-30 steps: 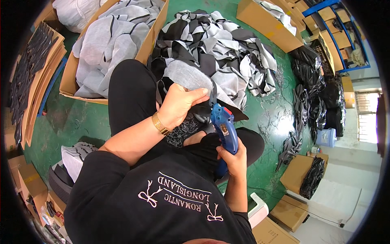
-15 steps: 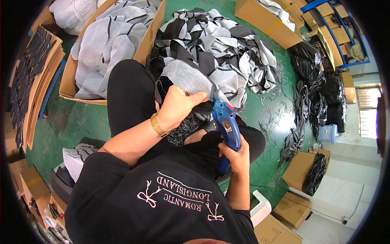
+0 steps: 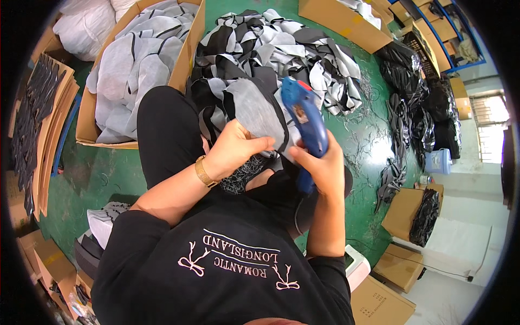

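Note:
My left hand (image 3: pixel 233 151) pinches the near edge of a light grey fabric piece (image 3: pixel 252 111) with dark edging, between thumb and fingers. Close by on the right, my right hand (image 3: pixel 326 170) is wrapped round the handle of blue electric scissors (image 3: pixel 306 116), whose head points up and away from me. My right thumb reaches to the right edge of the fabric and seems to touch it. Behind the tool's head the blade is hard to make out. Beyond both hands lies a large heap of grey and black fabric pieces (image 3: pixel 281 46).
A cardboard box of grey fabric (image 3: pixel 143 70) stands at the left, beside my bent knee. Thread scraps (image 3: pixel 241 179) lie between my legs, with more on the green floor (image 3: pixel 374 146). Black plastic bags (image 3: pixel 401 70) and cartons (image 3: pixel 398 265) line the right side.
My right hand has lifted the electric scissors up and away from the fabric's edge, and its thumb has come to that edge. My left hand still grips the fabric, now turned a little.

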Available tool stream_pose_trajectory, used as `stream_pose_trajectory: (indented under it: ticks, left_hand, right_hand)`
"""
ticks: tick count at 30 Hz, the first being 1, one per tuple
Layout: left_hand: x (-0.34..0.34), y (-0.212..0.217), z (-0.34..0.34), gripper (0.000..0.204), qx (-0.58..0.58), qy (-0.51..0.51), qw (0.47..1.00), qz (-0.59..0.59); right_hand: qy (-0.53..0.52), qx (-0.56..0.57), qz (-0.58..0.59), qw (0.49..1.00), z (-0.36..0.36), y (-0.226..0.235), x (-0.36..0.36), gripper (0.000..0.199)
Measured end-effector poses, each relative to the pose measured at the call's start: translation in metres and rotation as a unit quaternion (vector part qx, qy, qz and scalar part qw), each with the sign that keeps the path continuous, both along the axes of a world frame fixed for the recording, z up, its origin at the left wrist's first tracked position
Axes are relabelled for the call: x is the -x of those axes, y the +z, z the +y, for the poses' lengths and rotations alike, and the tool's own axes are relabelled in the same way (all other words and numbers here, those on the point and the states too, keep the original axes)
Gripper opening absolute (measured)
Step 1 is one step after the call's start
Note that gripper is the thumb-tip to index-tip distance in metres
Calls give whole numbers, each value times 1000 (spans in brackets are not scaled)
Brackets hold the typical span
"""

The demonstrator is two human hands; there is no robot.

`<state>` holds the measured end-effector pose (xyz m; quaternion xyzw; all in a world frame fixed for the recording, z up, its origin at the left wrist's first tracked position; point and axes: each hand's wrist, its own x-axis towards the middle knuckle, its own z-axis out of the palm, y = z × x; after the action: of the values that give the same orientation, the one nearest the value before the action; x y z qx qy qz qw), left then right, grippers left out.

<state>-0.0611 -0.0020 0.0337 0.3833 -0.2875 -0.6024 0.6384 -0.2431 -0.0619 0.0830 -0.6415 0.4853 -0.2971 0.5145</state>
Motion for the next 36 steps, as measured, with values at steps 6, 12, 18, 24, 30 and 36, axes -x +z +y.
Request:
stream_pose_trajectory:
  ticks: [6,12,18,24,30,36]
  left_hand:
    - [5,0,-2,27,27,19,998,61]
    - [-8,-6,-10,21,-21,63,994,83]
    - [-23,-3,-16,19,-35,90,994,46]
    - [-26,7,-15,22,-29,84,996,15]
    - [-27,8,-13,24,-19,78,997,17]
    - [-26,10,-9,25,1,79,997,-15]
  right_hand:
    - [27,44,69,996,1,-15,-13,40]
    - [-32,-102,-109,988,12,-18,7,36]
    - [17,-164,-70,984,43,-21,47,35]
    - [41,-154,3,987,51,-28,50,34]
    - [29,-149,7,988,50,-24,42,31]
    - [24,-146,2,989,49,-20,38,31]
